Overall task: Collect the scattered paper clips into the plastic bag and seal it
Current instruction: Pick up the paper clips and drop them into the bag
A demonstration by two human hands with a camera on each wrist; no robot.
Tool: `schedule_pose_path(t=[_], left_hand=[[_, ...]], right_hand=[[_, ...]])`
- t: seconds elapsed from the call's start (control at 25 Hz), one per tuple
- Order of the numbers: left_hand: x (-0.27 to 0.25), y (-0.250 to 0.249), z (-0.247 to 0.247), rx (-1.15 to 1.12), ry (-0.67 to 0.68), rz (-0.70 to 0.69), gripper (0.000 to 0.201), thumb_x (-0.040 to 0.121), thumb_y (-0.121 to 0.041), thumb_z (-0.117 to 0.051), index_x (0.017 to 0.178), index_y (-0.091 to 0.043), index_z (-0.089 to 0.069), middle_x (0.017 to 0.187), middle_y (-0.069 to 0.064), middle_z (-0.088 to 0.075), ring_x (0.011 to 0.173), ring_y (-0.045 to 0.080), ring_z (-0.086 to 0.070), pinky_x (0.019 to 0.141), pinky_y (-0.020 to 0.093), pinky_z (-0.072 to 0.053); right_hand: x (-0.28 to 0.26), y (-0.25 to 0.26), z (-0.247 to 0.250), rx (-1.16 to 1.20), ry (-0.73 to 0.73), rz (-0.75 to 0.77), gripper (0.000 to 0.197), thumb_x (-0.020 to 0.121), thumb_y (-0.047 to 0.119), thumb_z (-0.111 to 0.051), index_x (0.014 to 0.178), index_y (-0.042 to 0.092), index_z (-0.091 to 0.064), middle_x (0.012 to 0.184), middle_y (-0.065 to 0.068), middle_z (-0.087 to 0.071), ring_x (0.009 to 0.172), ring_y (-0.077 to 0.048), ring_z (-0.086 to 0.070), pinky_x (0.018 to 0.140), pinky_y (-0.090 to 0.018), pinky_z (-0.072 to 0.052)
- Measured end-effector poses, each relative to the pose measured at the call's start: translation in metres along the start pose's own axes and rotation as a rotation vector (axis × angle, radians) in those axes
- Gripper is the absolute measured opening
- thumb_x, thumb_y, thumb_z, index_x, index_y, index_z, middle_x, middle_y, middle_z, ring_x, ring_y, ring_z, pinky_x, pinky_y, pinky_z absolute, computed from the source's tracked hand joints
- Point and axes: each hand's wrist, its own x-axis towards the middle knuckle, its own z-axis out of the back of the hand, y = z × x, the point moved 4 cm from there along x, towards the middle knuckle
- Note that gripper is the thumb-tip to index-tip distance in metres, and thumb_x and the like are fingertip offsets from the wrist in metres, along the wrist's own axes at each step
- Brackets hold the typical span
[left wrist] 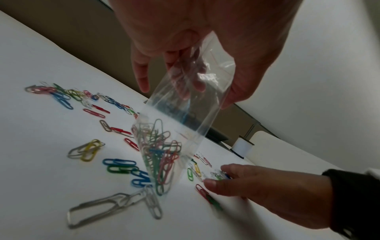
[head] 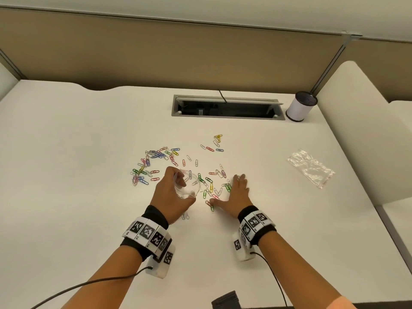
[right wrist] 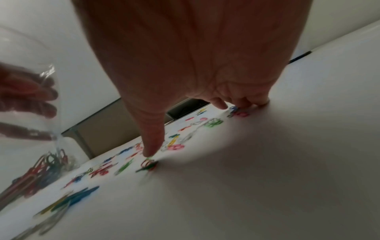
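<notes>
My left hand [head: 172,190] grips the top of a small clear plastic bag [head: 189,185] just above the white table [head: 78,152]. In the left wrist view, the bag [left wrist: 191,104] hangs mouth-up from my fingers with a bunch of coloured paper clips [left wrist: 160,155] in its bottom. My right hand [head: 237,192] lies flat on the table to the right of the bag, fingers spread and straight, thumb and fingertips touching loose clips [head: 211,190]. More coloured clips [head: 153,161] lie scattered to the left and behind. The right wrist view shows my thumb [right wrist: 152,142] pressing by a red and green clip [right wrist: 148,164].
A second, crumpled clear bag [head: 311,168] lies at the right of the table. A white cylindrical holder [head: 299,108] stands at the back right beside an open cable recess [head: 227,107]. A tan partition runs behind. A dark object [head: 225,299] sits at the near edge.
</notes>
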Motion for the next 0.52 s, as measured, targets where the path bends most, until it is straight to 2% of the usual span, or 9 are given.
schedule_pose_path(t=[0.2,0.32,0.4,0.48,0.52], left_hand=[[-0.004,0.002,0.006,-0.007,-0.008,0.003,0.047,0.070,-0.017,-0.081,0.100,-0.015,-0.044,0.085,-0.002,-0.059,0.083,0.009,-0.058,0.071,0.017,-0.042],[-0.006,0.003,0.004,-0.011,0.003,0.017,0.047,0.069,-0.016,-0.080,0.100,-0.016,-0.045,0.085,-0.002,-0.059,0.083,0.009,-0.058,0.072,0.017,-0.042],[-0.007,0.002,0.003,-0.013,0.010,0.021,0.048,0.067,-0.013,-0.080,0.100,-0.016,-0.045,0.085,-0.001,-0.060,0.082,0.010,-0.058,0.071,0.018,-0.043],[-0.006,0.000,0.001,-0.013,0.012,0.017,0.048,0.066,-0.012,-0.080,0.100,-0.016,-0.046,0.084,-0.002,-0.059,0.082,0.011,-0.058,0.072,0.020,-0.044],[-0.005,0.000,0.001,-0.011,0.012,0.013,0.049,0.066,-0.012,-0.080,0.099,-0.016,-0.046,0.084,-0.002,-0.059,0.082,0.011,-0.058,0.072,0.021,-0.044]], right_hand=[[-0.001,0.024,-0.015,0.020,0.009,0.145,0.113,0.078,0.061,-0.065,0.154,0.013,0.003,0.160,-0.012,0.017,0.149,-0.027,0.013,0.121,-0.042,0.004],[-0.011,0.029,-0.025,-0.029,0.034,0.229,0.089,0.088,0.047,-0.061,0.154,0.017,-0.009,0.162,-0.009,0.009,0.150,-0.027,0.007,0.121,-0.039,-0.002],[-0.018,0.029,-0.029,-0.064,0.011,0.262,0.065,0.095,0.030,-0.054,0.152,0.021,-0.023,0.163,-0.008,-0.005,0.149,-0.029,-0.014,0.119,-0.039,-0.020],[-0.023,0.029,-0.026,-0.199,-0.049,0.315,0.047,0.097,0.012,-0.045,0.143,0.018,-0.041,0.156,-0.011,-0.028,0.134,-0.030,-0.043,0.104,-0.035,-0.041],[-0.025,0.029,-0.024,-0.265,-0.074,0.341,0.041,0.096,0.005,-0.042,0.135,0.014,-0.050,0.148,-0.012,-0.040,0.124,-0.030,-0.053,0.093,-0.033,-0.045]])
